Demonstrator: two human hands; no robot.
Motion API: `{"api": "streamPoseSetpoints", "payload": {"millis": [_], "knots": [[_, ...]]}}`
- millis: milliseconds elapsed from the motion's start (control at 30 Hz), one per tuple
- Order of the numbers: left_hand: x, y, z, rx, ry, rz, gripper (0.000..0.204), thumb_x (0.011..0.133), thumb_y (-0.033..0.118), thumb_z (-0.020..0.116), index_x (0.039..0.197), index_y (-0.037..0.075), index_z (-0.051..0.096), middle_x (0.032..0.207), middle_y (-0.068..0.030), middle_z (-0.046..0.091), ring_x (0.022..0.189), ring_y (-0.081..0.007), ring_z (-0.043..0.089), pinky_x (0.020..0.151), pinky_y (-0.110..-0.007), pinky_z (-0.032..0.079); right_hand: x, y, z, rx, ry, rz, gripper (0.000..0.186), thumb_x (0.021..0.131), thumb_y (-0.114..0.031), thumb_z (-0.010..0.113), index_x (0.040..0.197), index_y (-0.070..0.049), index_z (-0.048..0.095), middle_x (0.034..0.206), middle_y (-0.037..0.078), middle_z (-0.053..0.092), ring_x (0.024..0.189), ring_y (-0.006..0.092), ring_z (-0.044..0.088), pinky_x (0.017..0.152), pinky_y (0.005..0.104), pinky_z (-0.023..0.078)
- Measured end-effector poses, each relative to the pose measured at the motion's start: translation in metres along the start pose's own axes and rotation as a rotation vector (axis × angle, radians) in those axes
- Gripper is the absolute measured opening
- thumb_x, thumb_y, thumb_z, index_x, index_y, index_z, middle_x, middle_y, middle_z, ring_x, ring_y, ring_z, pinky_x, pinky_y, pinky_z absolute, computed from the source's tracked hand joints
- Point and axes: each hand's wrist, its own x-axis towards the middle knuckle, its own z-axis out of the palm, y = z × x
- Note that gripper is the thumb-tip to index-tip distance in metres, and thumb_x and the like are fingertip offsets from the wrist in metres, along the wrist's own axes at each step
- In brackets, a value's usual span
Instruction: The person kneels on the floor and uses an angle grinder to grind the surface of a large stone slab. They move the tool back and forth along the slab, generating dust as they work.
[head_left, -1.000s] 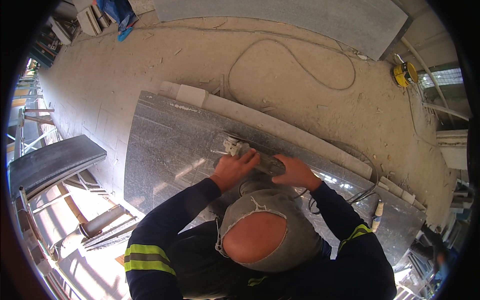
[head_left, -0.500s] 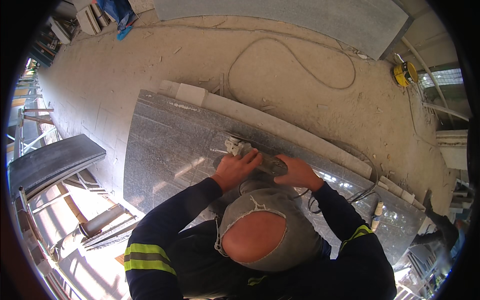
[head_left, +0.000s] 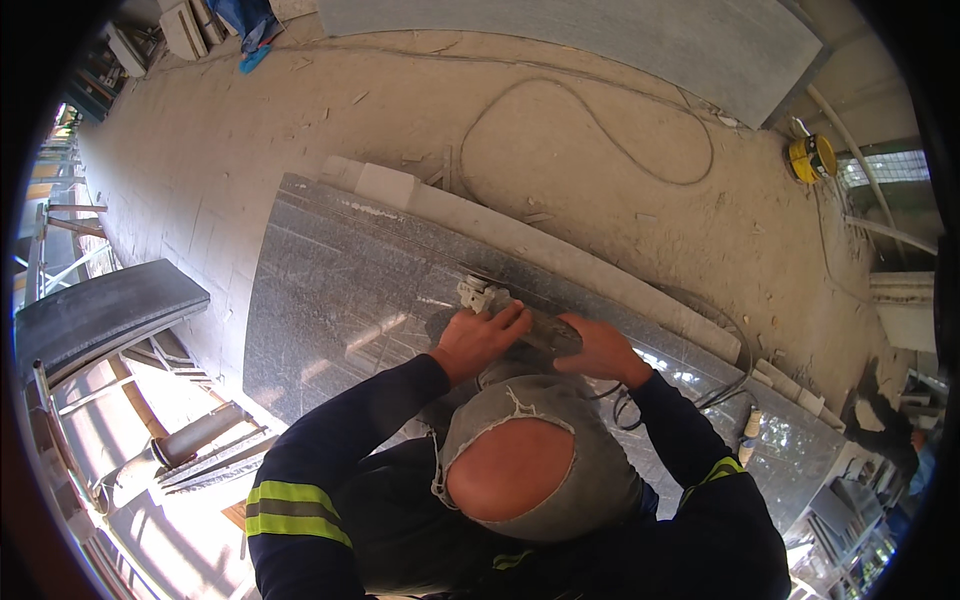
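An angle grinder (head_left: 484, 296) with a pale metal head lies along the far edge of a dark, speckled stone slab (head_left: 320, 270). My left hand (head_left: 482, 340) is closed round the grinder just behind its head. Farther right, my right hand (head_left: 603, 352) grips the rear of its dark body. The disc is seen almost edge-on, close to a thin line running along the slab's far side. My bent knee (head_left: 510, 470), bare through torn grey trousers, rises just below the tool and hides part of the slab.
A pale stone strip (head_left: 560, 255) lies under the slab's far edge. A black cable (head_left: 715, 395) loops at the right beside a small bottle-like object (head_left: 750, 430). Another cable crosses the dusty floor (head_left: 400, 110). A yellow bucket (head_left: 811, 158) stands at the far right; a dark slab (head_left: 110, 310) rests at left.
The grinder and both my hands have shifted slightly right along the slab's far edge. My grip looks the same, and the whole view has moved a little.
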Motion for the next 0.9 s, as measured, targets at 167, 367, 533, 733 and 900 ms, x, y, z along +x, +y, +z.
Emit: {"api": "streamPoseSetpoints", "payload": {"millis": [167, 367, 533, 733, 900], "knots": [[-0.001, -0.002, -0.001, 0.009, -0.027, -0.023, 0.053, 0.087, 0.011, 0.070, 0.139, 0.015, 0.061, 0.146, -0.0088, 0.067, 0.080, -0.0238, 0.078, 0.067, -0.038, 0.060, 0.004, 0.000, 0.003, -0.021, -0.005, 0.012, 0.075, 0.077, -0.042, 0.080, 0.143, -0.010, 0.062, 0.116, 0.024, 0.076, 0.107, 0.0447, 0.073, 0.093, 0.0502, 0.058], [-0.009, -0.016, 0.000, 0.038, -0.017, -0.051, 0.053, 0.087, 0.011, 0.069, 0.139, 0.014, 0.061, 0.145, -0.0075, 0.067, 0.081, -0.0231, 0.078, 0.065, -0.037, 0.061, 0.022, -0.001, 0.012, -0.012, 0.027, -0.069, 0.078, 0.076, -0.042, 0.080, 0.143, -0.007, 0.061, 0.118, 0.026, 0.075, 0.108, 0.0468, 0.072, 0.094, 0.0518, 0.057], [-0.013, -0.028, 0.009, 0.050, 0.027, -0.009, 0.057, 0.087, 0.012, 0.069, 0.143, 0.013, 0.058, 0.149, -0.0106, 0.062, 0.076, -0.0242, 0.078, 0.061, -0.037, 0.061, 0.032, 0.001, 0.022, 0.011, 0.051, -0.126, 0.079, 0.076, -0.040, 0.082, 0.144, -0.006, 0.061, 0.117, 0.028, 0.075, 0.110, 0.0475, 0.071, 0.096, 0.0521, 0.056], [-0.016, -0.030, 0.019, 0.097, -0.073, -0.041, 0.065, 0.089, 0.013, 0.069, 0.152, 0.013, 0.052, 0.153, -0.0184, 0.055, 0.070, -0.0260, 0.076, 0.056, -0.038, 0.060, 0.038, -0.004, 0.028, 0.051, 0.043, -0.123, 0.079, 0.077, -0.037, 0.084, 0.145, -0.006, 0.059, 0.117, 0.027, 0.076, 0.110, 0.0473, 0.072, 0.096, 0.0516, 0.057], [-0.016, -0.038, 0.022, 0.118, -0.072, -0.026, 0.065, 0.090, 0.014, 0.068, 0.152, 0.007, 0.051, 0.146, -0.0211, 0.058, 0.068, -0.0258, 0.075, 0.056, -0.038, 0.060, 0.043, -0.008, 0.029, 0.053, 0.024, -0.089, 0.081, 0.078, -0.039, 0.084, 0.147, -0.007, 0.058, 0.118, 0.027, 0.075, 0.111, 0.0474, 0.072, 0.096, 0.0520, 0.057]]}}
